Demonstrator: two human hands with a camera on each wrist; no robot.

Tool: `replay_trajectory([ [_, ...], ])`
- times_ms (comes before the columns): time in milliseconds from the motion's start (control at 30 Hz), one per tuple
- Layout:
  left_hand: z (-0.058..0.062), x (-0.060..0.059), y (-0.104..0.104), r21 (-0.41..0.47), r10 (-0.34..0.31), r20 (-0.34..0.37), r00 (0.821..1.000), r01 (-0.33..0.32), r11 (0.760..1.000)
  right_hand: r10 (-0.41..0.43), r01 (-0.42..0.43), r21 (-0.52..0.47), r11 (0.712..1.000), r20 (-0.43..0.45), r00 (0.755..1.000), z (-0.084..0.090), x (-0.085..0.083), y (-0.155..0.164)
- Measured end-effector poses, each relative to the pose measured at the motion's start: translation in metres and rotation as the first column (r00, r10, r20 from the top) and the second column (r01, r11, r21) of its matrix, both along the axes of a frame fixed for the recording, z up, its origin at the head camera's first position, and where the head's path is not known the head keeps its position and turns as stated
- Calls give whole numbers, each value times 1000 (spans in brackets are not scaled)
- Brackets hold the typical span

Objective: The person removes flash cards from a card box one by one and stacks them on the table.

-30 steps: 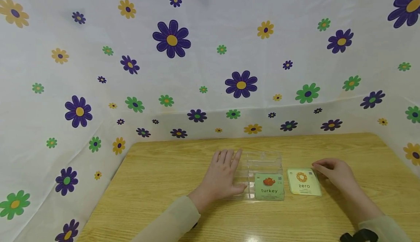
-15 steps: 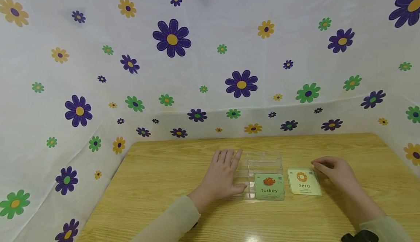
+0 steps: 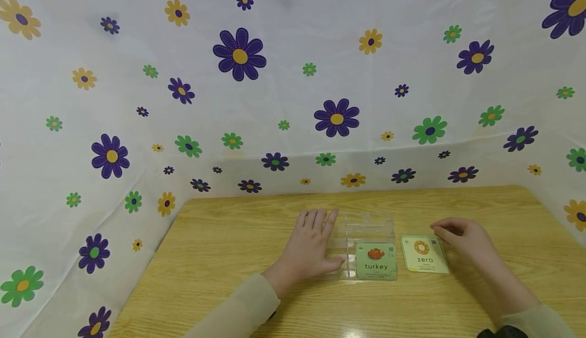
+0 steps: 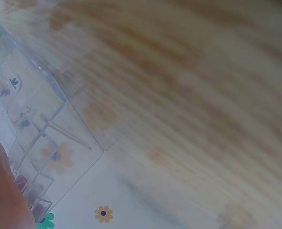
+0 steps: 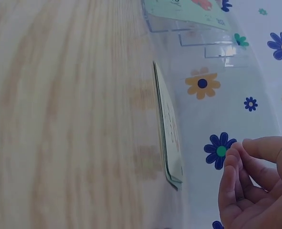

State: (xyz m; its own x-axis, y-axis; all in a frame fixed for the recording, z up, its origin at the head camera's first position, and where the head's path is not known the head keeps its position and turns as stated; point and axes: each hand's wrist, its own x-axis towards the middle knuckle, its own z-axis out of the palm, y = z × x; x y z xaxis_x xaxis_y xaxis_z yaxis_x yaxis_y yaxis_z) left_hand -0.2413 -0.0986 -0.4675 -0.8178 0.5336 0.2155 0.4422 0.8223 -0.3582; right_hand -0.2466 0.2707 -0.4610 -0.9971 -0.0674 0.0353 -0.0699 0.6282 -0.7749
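The left hand lies flat, fingers straight, against the left side of the clear case on the worktop. A "turkey" card sits in the case. The right hand, fingers loosely curled and holding nothing, hovers at the far right corner of the "zero" card pile.

Cards and box between two hands on the table

The box lies on the table just right of the left hand, touching its fingers. The turkey card sits in the box's near end. The zero card stack lies right of the box, just left of the right hand.
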Motion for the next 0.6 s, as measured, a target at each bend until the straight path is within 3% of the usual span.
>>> replay_trajectory([
  [300, -1, 0, 0, -5, 1, -10, 1000, -1, 1000, 35, -34, 4, 999, -96, 995, 8, 8, -10],
  [600, -1, 0, 1, 2, 3, -22, 1000, -3, 1000, 57, -55, 21, 998, -110, 992, 16, 15, -20],
])
